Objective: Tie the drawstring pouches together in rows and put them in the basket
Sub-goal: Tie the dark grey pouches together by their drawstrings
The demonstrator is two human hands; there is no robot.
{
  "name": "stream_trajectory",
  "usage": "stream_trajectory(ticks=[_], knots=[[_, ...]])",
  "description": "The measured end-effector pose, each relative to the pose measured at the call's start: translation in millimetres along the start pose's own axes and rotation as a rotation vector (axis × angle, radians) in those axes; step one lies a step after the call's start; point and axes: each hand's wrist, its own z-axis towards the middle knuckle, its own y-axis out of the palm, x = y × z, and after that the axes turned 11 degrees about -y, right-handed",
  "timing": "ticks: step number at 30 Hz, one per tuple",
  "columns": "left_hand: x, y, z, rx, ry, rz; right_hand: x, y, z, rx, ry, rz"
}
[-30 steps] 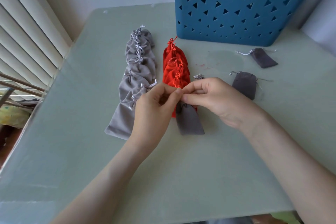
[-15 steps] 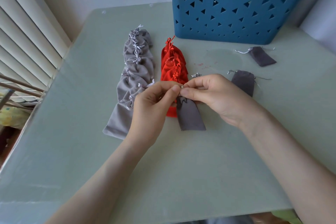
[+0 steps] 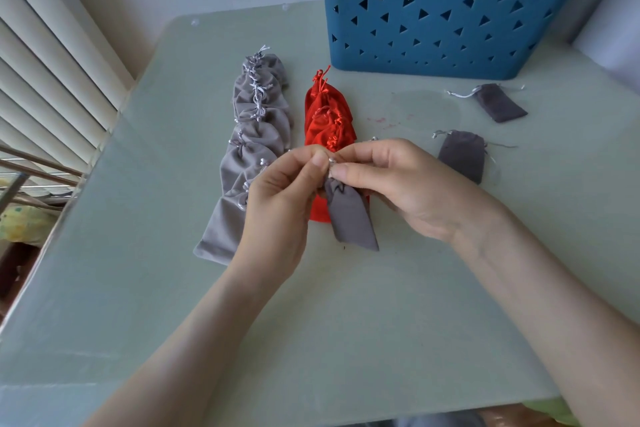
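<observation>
My left hand and my right hand meet fingertip to fingertip over the table's middle, both pinching the silver drawstring of a dark grey pouch that hangs below them. Behind the hands lies a tied row of red pouches, partly hidden. To its left stretches a tied row of light grey pouches. Two loose dark grey pouches lie at the right: one near my right hand, another farther back. The blue basket with triangular holes stands at the back.
The pale green table has its left edge beside white window blinds. A wall rises behind the table. A white surface sits right of the basket.
Both hands have lifted slightly with the dark grey pouch, whose body now hangs tilted to the right. The fingertips stay pinched together on its string.
</observation>
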Motion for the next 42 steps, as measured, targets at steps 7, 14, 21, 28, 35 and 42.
stream_trajectory(ticks=[7,14,21,28,35,42], knots=[[4.2,1.6,-2.2,-0.093,0.021,-0.078,-0.1,-6.0,1.0,-0.034,0.125,0.303],[8.3,-8.7,0.1,-0.119,0.123,0.203,6.8,-11.8,1.6,-0.045,0.085,0.187],[12.6,-11.1,-3.2,-0.109,0.167,0.380,4.2,-16.3,0.3,-0.111,-0.008,-0.031],[18.0,-8.1,-3.5,-0.057,-0.003,0.369,2.2,-18.6,-0.1,-0.069,-0.028,-0.357],[21.1,-12.1,-3.8,-0.017,-0.097,0.595,4.8,-14.6,1.6,-0.081,-0.056,-0.579],[19.6,-13.0,-2.7,0.013,0.068,0.804,3.5,-8.7,3.5,-0.036,-0.075,-0.598]])
